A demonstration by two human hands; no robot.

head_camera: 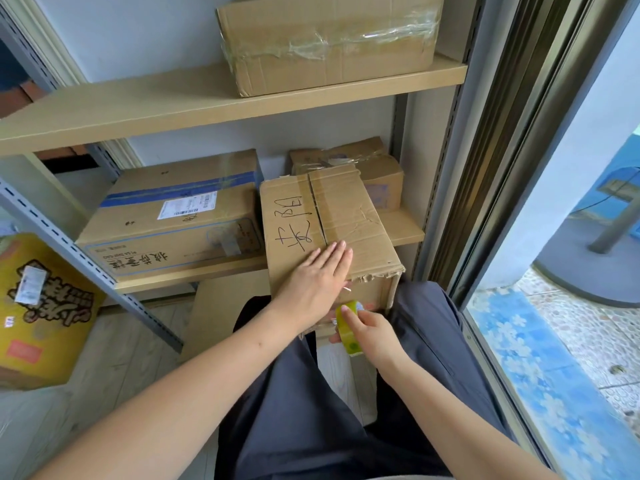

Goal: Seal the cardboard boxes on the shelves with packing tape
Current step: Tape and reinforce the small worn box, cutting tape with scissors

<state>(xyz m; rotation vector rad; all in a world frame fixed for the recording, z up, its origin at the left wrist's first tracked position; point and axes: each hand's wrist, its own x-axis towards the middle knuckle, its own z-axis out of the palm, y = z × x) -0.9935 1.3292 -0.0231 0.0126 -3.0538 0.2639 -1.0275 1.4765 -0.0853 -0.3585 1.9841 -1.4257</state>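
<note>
A cardboard box (346,216) with black handwriting on its top sticks out over the front of the lower shelf (405,230). My left hand (317,278) lies flat on its near end, fingers straight over the centre seam. Just below the box's torn front edge, my right hand (369,329) grips a small roll of clear tape (348,327) with a yellow-green core. A short strip of tape runs from the roll up toward the box front.
A wide box with blue tape (173,220) sits left on the same shelf, and a small taped box (377,168) behind. A taped box (329,39) stands on the upper shelf (138,109). A yellow carton (38,306) lies left on the floor. A sliding door frame (485,168) is right.
</note>
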